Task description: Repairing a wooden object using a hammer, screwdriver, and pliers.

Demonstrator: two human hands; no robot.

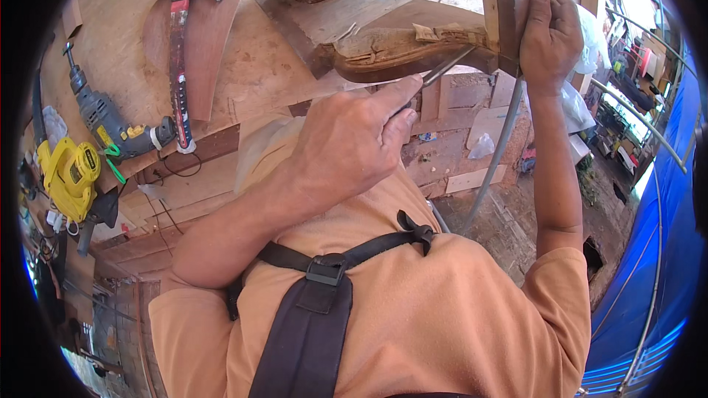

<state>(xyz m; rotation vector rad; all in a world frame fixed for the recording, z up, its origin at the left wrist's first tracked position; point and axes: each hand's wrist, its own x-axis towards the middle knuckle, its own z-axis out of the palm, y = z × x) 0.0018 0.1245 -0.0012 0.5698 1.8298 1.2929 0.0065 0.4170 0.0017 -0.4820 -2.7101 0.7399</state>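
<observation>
My left hand (pixel 354 133) is closed around a slim tool with a straight metal shaft (pixel 448 65). Its handle is hidden in the fist, so I cannot tell whether it is a chisel or a screwdriver. The tip meets the rough, splintered inner edge of a curved wooden frame (pixel 504 15), near its right-hand corner. My right hand (pixel 549 37) grips the frame's right end, thumb and fingers pressed along the pale upright piece. Loose chips and a small wood fragment (pixel 424 32) lie on the frame's worn lower rail.
On the wooden bench (pixel 269 51) at left lie a claw hammer (pixel 179 51) over a thin brown board (pixel 223 37), a grey power drill (pixel 110 118) and a yellow power tool (pixel 70 173). A metal rod (pixel 494 155) slants below the frame. Blue sheeting (pixel 664 243) hangs at right.
</observation>
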